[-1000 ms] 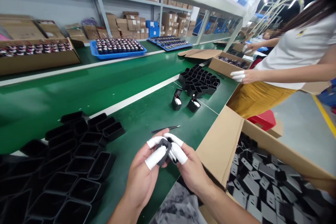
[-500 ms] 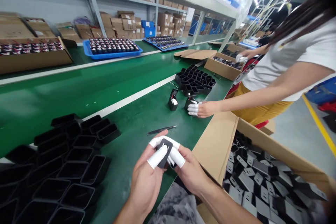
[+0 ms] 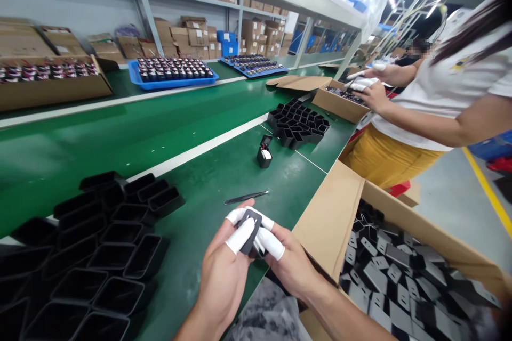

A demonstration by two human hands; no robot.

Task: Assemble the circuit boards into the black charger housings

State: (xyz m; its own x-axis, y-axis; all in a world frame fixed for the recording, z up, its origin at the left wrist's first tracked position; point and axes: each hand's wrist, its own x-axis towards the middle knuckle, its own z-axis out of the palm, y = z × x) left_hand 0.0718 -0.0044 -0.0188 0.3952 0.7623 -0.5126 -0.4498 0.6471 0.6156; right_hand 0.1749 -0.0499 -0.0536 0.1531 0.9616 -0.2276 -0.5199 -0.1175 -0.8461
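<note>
Between my two hands is a small black plastic piece with a flat, rounded face and small holes (image 3: pixel 252 222). My left hand (image 3: pixel 229 261) presses its thumb on that face, with fingers curled behind. My right hand (image 3: pixel 286 250) pinches the piece from the other side; white finger cots cover the fingertips of both. What lies under the piece is mostly hidden. Just beyond my fingers, black tweezers (image 3: pixel 247 197) lie on the green table. Farther off stands a small black case with its lid up and a white part inside (image 3: pixel 264 152).
Open black casings (image 3: pixel 116 256) crowd the left. More casings (image 3: pixel 300 121) stand together farther back. At my right is a cardboard box (image 3: pixel 322 224) of black and grey parts. A co-worker (image 3: pixel 436 96) stands beyond it, hands over another box (image 3: pixel 340 104). Blue trays (image 3: pixel 176 81) line the far side.
The co-worker's hand has left the table, and the black case it touched is gone from there; both that person's hands are now together over the far box. My hands have hardly moved.
</note>
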